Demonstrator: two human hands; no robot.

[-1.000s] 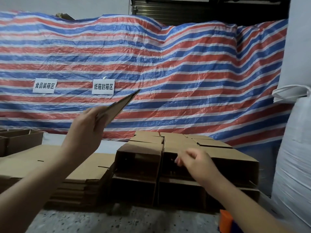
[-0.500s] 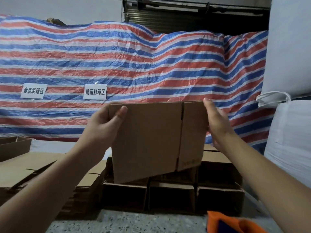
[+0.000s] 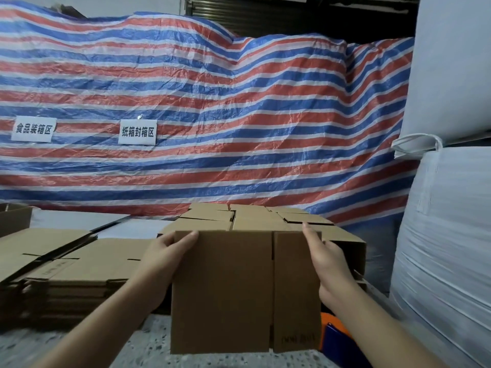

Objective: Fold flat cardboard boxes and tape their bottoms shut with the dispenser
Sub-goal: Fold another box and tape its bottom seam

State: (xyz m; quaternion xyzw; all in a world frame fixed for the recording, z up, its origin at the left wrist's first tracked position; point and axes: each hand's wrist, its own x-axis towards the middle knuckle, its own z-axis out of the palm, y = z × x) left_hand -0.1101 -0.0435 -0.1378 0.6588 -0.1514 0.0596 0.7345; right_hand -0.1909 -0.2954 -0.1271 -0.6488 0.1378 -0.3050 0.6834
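Cardboard, a flat box blank [image 3: 239, 290], stands upright near the person, held by its top corners: the left hand [image 3: 166, 257] has its fingers curled over the left corner and the right hand [image 3: 325, 257] presses along the right edge, thumb against the near face, likely so the creases face the person and the blank can be squeezed open into a tube. Behind it sit folded boxes [image 3: 255, 217], with stacked flat blanks [image 3: 66, 258] at left; an orange-and-blue object [image 3: 333, 333], perhaps the dispenser, peeks out at right.
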